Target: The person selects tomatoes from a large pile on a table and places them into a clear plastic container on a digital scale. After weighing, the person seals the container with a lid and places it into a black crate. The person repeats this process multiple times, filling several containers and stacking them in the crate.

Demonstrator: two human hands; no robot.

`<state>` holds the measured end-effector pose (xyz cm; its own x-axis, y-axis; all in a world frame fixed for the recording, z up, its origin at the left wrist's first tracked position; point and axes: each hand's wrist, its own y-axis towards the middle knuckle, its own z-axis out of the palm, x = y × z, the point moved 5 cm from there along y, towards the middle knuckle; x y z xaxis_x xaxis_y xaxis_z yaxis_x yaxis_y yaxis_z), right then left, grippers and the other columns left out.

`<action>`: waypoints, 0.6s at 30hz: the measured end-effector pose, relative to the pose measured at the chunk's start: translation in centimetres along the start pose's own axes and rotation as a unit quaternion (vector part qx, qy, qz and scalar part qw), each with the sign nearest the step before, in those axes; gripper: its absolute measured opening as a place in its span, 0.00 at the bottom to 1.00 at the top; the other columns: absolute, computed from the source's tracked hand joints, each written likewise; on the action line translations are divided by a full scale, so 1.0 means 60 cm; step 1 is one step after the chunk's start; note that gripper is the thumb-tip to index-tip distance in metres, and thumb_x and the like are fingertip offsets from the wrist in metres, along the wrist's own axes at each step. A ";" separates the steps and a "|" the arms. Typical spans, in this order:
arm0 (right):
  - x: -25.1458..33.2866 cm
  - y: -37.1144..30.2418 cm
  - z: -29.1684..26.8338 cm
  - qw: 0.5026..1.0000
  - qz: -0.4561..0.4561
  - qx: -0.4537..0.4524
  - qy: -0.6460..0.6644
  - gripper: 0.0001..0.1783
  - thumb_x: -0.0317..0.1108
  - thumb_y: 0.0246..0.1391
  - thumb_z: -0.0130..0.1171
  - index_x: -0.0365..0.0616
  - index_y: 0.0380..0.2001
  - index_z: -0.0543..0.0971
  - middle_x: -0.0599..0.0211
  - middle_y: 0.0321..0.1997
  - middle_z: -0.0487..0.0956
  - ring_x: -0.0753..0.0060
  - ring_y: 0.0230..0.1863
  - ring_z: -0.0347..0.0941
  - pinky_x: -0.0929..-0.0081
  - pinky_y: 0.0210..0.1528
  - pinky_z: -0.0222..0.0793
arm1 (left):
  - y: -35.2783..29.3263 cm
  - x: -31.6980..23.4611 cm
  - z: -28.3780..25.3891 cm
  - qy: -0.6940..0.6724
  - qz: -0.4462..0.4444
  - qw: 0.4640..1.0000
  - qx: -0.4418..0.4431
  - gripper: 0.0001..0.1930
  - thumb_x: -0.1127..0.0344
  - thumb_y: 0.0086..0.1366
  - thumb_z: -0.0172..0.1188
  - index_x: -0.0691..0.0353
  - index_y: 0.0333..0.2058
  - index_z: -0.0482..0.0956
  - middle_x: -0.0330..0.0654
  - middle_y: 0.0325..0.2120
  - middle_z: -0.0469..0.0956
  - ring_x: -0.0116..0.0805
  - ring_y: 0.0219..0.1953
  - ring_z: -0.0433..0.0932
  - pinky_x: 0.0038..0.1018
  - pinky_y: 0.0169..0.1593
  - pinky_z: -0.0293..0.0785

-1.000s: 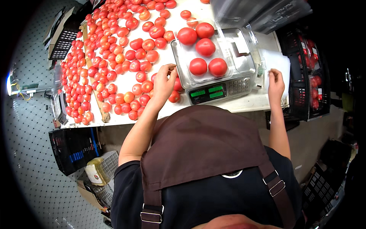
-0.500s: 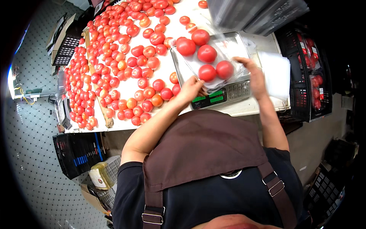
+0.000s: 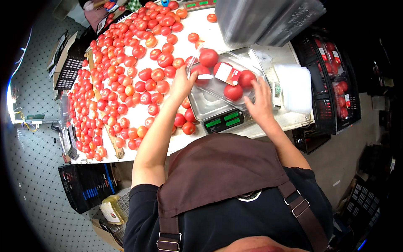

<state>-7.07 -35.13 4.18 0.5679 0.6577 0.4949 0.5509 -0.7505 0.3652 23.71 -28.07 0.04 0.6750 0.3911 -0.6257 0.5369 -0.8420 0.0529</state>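
Note:
A clear plastic tomato box (image 3: 215, 91) is held at a tilt over the metal pan (image 3: 200, 106) of a weighing scale, with several large red tomatoes (image 3: 208, 58) inside. On its top is a red and white label (image 3: 226, 73). My left hand (image 3: 182, 84) grips the box's left end, thumb toward the tomatoes. At the right end, my right hand (image 3: 261, 101) holds it with curled fingers. The green-lit scale display (image 3: 228, 121) shows in front of the pan. Whether the box touches the pan, I cannot tell.
Loose tomatoes (image 3: 121, 63) cover the table's left side, crossed by a wooden strip (image 3: 100, 101). Tall stacked grey plastic trays (image 3: 247, 21) stand behind the scale. Right of it lie white sheets (image 3: 294, 86) and a black crate (image 3: 325, 101) with packed tomatoes.
My left hand has moved from the box's near edge to its left end. The box has turned, and the label now shows on top. My right hand has come lower along the right end.

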 end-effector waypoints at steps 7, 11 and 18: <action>-0.146 0.012 -0.004 0.913 0.315 0.092 0.243 0.19 0.35 0.62 0.50 0.32 0.51 0.73 0.62 0.24 0.77 0.73 0.21 0.76 0.74 0.26 0.71 | -0.191 -0.003 0.038 -0.423 -0.210 0.859 0.199 0.14 0.63 0.69 0.52 0.67 0.45 0.65 0.43 0.28 0.77 0.29 0.28 0.78 0.23 0.31 0.72; -0.190 0.008 0.006 0.855 0.372 0.151 0.328 0.15 0.33 0.63 0.48 0.33 0.47 0.73 0.64 0.28 0.78 0.76 0.24 0.75 0.76 0.30 0.73 | -0.222 -0.027 0.055 -0.433 -0.251 0.827 0.256 0.09 0.62 0.70 0.50 0.61 0.38 0.70 0.41 0.30 0.78 0.27 0.30 0.77 0.22 0.35 0.73; -0.199 0.025 0.000 0.724 0.409 0.354 0.427 0.10 0.38 0.64 0.50 0.43 0.35 0.73 0.67 0.29 0.78 0.78 0.27 0.75 0.77 0.35 0.74 | -0.227 -0.029 0.071 -0.478 -0.300 0.783 0.264 0.11 0.60 0.71 0.49 0.61 0.34 0.72 0.40 0.26 0.79 0.26 0.26 0.76 0.22 0.33 0.72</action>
<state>-12.99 -44.10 -1.19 0.4618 -0.4961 0.7353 0.5910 -0.4461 -0.6721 13.07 -18.86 -2.94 -0.4398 0.5304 -0.7247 0.1581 -0.7487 -0.6438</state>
